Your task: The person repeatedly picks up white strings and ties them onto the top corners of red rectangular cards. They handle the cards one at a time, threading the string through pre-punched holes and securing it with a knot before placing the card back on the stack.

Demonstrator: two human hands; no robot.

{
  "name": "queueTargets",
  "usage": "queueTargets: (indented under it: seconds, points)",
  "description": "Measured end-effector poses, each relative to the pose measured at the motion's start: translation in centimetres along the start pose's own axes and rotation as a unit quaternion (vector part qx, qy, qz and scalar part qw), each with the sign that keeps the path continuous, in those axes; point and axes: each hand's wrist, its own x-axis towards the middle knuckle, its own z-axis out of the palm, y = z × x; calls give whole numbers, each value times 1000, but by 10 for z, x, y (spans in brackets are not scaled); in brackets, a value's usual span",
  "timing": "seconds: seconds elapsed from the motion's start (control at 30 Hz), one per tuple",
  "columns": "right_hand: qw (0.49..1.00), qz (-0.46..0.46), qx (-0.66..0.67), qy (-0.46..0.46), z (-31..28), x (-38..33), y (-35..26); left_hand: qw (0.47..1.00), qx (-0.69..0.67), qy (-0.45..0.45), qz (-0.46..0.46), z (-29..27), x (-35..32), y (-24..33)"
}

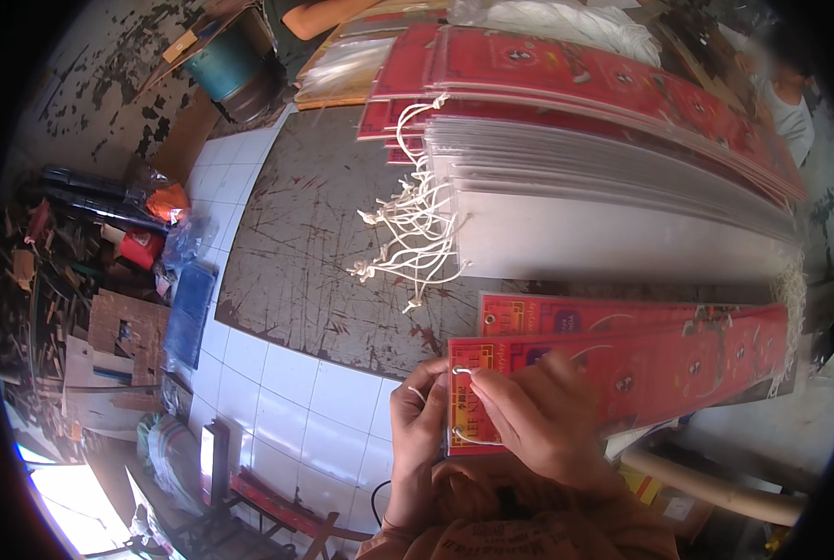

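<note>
The long glossy red plastic strip (659,381) stretches rightward along the near edge of the desk (295,233) from my left hand (417,420), curled around its left end, while my right hand (543,420), fingertips together, pinches the thin white cord (462,371).

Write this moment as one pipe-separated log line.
left hand: holds red panel near end | right hand: fingertips at white cord, upper hole | beyond: grey-white stack, knotted cords

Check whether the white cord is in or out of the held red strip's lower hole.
In: the white cord runs from the lower hole across the red strip.
</note>
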Motion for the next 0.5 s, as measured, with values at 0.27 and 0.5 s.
queueTargets:
  seconds: [0.27,0.5]
  points:
    - [1000,10,13,-21,4,-8,-2,999,14,24,16,5,0,0]
    - [991,89,36,-89,-2,-14,-12,993,62,67,79,11,3,-5]
